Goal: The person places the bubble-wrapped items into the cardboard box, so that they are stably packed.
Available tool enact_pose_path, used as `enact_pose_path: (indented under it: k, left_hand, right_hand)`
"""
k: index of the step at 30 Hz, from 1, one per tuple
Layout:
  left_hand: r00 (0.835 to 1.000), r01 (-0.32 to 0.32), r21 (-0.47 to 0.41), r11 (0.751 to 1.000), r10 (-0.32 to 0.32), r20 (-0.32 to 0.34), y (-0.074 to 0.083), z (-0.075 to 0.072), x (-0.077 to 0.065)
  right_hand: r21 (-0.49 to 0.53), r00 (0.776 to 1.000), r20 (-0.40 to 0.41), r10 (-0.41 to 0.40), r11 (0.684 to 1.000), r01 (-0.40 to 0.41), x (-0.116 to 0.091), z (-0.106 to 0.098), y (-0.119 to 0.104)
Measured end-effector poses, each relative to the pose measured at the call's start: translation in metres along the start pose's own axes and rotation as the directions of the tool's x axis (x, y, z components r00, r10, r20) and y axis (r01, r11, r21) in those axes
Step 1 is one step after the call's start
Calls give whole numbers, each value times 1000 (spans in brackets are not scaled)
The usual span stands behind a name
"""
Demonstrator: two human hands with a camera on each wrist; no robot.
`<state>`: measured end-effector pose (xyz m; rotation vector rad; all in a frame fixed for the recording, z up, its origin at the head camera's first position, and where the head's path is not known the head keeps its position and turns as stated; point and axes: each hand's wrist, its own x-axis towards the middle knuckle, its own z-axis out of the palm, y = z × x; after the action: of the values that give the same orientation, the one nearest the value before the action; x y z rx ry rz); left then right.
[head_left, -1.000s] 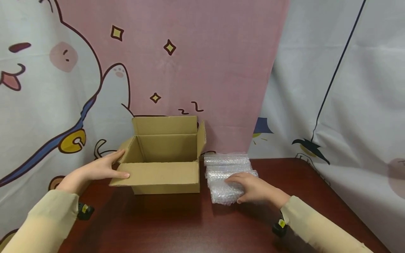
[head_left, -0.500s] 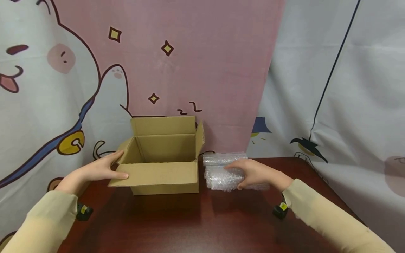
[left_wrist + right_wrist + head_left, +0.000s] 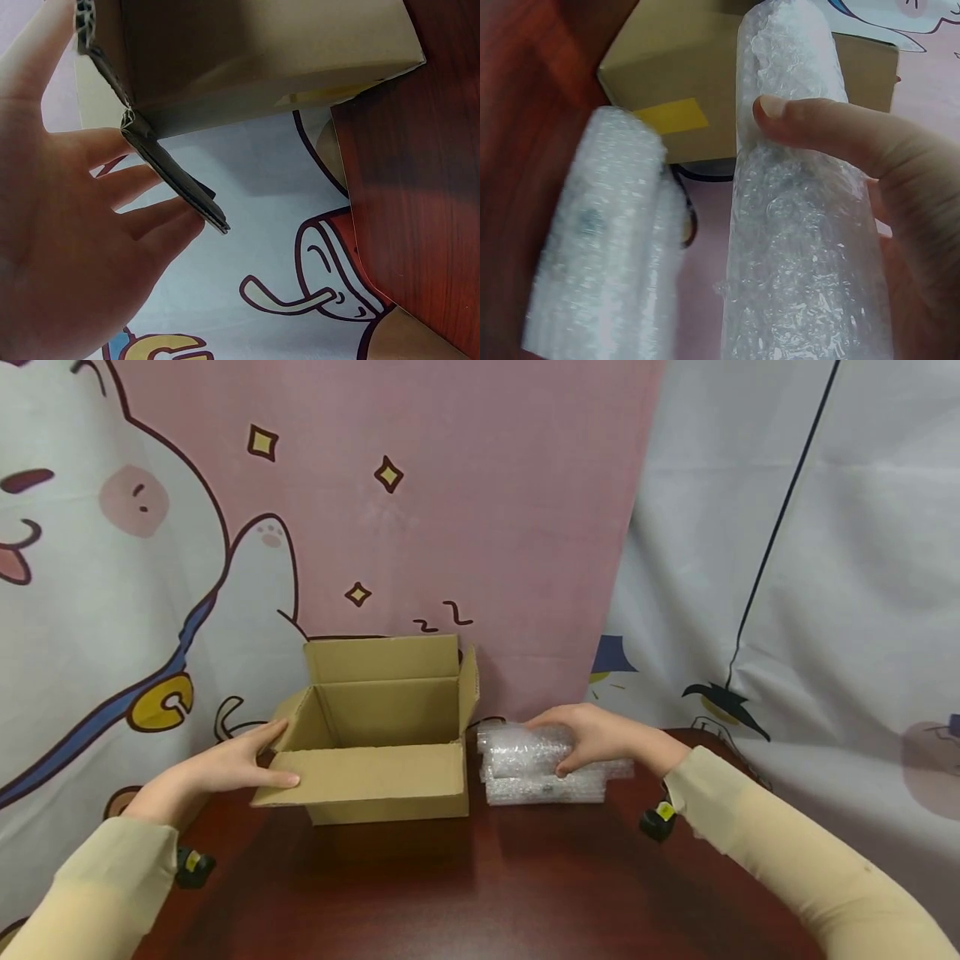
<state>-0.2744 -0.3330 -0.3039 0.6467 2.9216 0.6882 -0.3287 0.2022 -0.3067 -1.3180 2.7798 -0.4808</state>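
Observation:
An open cardboard box (image 3: 382, 777) stands on the table with its flaps spread outward. My left hand (image 3: 217, 772) holds the box at its left front corner, the thumb on the front flap and the fingers behind the left flap (image 3: 176, 176). Right of the box, my right hand (image 3: 596, 739) grips a bubble-wrapped roll (image 3: 802, 247), thumb on one side; its other fingers are mostly hidden. This roll is held up above other bubble-wrapped rolls (image 3: 547, 790) lying on the table. What is inside the wrap cannot be made out.
The dark red-brown tabletop (image 3: 495, 893) stretches in front of the box. Behind stands a printed cloth backdrop (image 3: 510, 527) with a cartoon animal, close to the box's rear flap. A strip of yellow tape (image 3: 671, 116) shows on the box's side.
My right hand has moved away from me and up, lifting one bubble-wrapped roll off the others. My left hand stays on the box. The head view has shifted slightly.

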Motion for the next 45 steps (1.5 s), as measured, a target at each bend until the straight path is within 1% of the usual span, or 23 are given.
enact_pose_path:
  k: [9,18,26,33,39,43,45]
  left_hand:
    - [1000,7,-14,1000,-7,7,0,0,0]
    - [1000,0,-27,1000,0,3,2,-2,0]
    - [1000,1,-12,1000,-1,-1,3,-2,0]
    - [1000,7,-6,1000,-7,3,3,-2,1]
    - [1000,4,-7,1000,-3,6,3,-3,2]
    - [1000,2,-3,1000,-2,4,2,-2,1]
    - [1000,1,-8,1000,-1,2,2,-2,0]
  right_hand:
    - [12,1000,-15,19,1000,-18,4,-27,-6]
    - [-14,997,-36,73,997,-73,1,-54,-11]
    - [-29,993,-63,95,995,-97,6,-86,-17]
    - [-30,988,-104,116,992,-120,10,-112,-23]
    - [-53,989,-97,111,992,-117,22,-125,-32]
    - [-74,990,-90,108,991,-115,36,-130,-41]
    - [-91,992,-87,87,991,-95,45,-132,-46]
